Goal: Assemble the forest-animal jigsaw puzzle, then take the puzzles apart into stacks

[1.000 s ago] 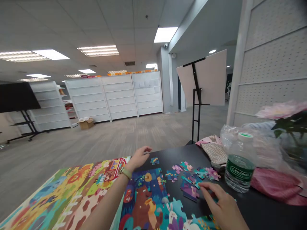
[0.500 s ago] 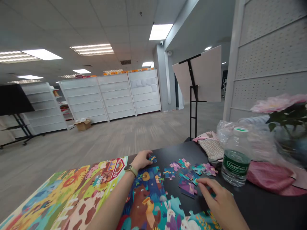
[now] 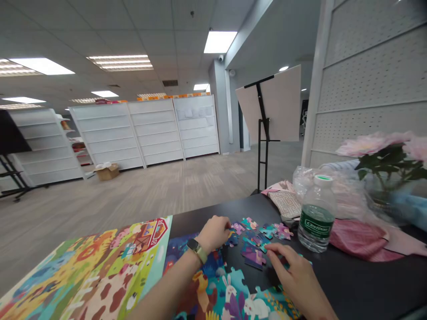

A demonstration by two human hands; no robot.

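Note:
My left hand, with a watch on its wrist, reaches over the upper right corner of the partly assembled jigsaw puzzle. Its fingers are curled around a small dark blue puzzle piece, mostly hidden by them. Beside these fingertips lies a loose blue piece. My right hand rests on the table, thumb and forefinger pinching the edge of a teal puzzle piece. A purple piece lies left of that hand. Farther back are a pink piece and several others.
A colourful farm-animal picture sheet covers the left of the black table. On the right stand a water bottle and a flower vase, with a pink cloth bag between them. An easel board stands beyond the table.
My left hand has moved right, from the puzzle's far edge toward the loose pieces, and the piece by its fingers went along. My right hand stays by the teal piece. The view has shifted slightly.

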